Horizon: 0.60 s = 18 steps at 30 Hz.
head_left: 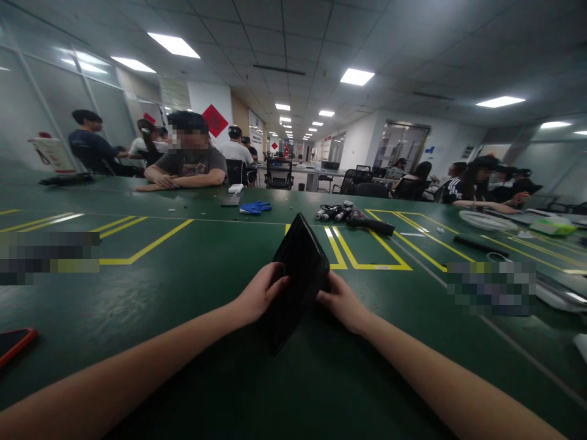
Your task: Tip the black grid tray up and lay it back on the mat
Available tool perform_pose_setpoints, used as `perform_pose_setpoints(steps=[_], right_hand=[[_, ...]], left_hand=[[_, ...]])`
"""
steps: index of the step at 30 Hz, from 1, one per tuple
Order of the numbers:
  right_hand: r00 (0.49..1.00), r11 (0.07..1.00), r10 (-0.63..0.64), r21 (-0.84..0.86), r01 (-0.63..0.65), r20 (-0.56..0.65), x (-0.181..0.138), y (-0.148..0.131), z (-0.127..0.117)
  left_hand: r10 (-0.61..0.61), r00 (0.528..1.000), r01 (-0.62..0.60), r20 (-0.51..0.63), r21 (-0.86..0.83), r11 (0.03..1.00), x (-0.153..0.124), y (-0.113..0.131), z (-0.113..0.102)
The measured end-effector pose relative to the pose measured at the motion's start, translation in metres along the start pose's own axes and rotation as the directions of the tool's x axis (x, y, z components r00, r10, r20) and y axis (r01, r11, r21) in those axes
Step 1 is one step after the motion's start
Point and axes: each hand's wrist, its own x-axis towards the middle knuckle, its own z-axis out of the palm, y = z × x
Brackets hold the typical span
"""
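Observation:
A flat black case, like a tablet cover or folder (pixel 298 275), stands tilted above the green table (pixel 183 305), its top corner pointing away from me. My left hand (pixel 261 293) grips its left edge with fingers curled over it. My right hand (pixel 342 302) holds its right edge from below. Both forearms reach in from the bottom of the view.
Yellow marking lines (pixel 147 247) cross the table. Beyond the case lie a blue glove (pixel 255 208), small silver-and-black parts (pixel 334 212), a black tool (pixel 370 225) and a white plate (pixel 487 220). A red-edged phone (pixel 13 343) lies at left. Several people sit across the table and at right.

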Motion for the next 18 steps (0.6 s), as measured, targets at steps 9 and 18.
perform_pose_setpoints(steps=[9,18], right_hand=[[0.984,0.937,-0.173,-0.301,0.175,0.035,0.000,0.016,0.002],[0.991,0.942,-0.130,-0.316,0.110,-0.040,0.003,0.032,0.017]], left_hand=[[0.027,0.999,-0.029,0.035,0.074,0.997,-0.014,0.003,0.005],[-0.031,0.999,0.023,0.035,0.200,0.980,-0.014,0.018,0.003]])
